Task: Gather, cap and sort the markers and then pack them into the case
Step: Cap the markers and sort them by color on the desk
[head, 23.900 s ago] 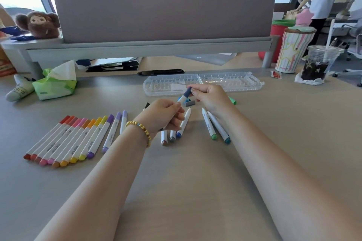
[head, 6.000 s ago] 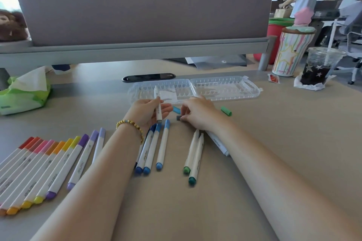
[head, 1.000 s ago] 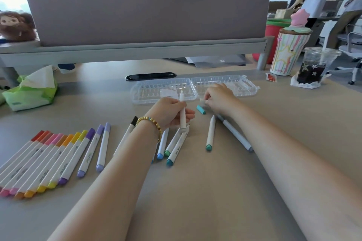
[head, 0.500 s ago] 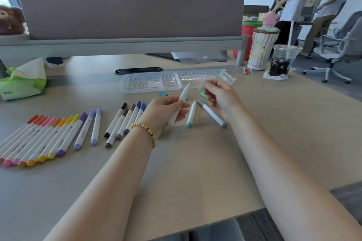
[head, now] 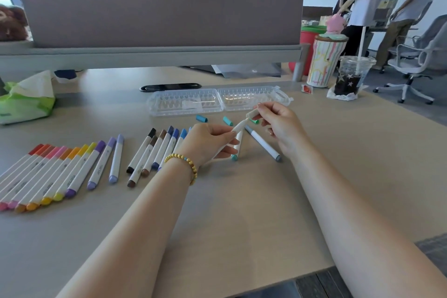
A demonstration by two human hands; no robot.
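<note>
A wide tan desk (head: 242, 213) fills the frame, a grey partition (head: 157, 7) across the top, people standing upper right. Centre frame, a white marker (head: 238, 127) tilts up to the right, above the desk. The left hand (head: 208, 143) grips its barrel; the right hand (head: 278, 123) pinches a pale cap (head: 251, 113) just off its tip. Behind them lies the clear case (head: 217, 101), open.

head view | worn on the head | faces forward and down | near over desk (head: 242, 213)
</note>
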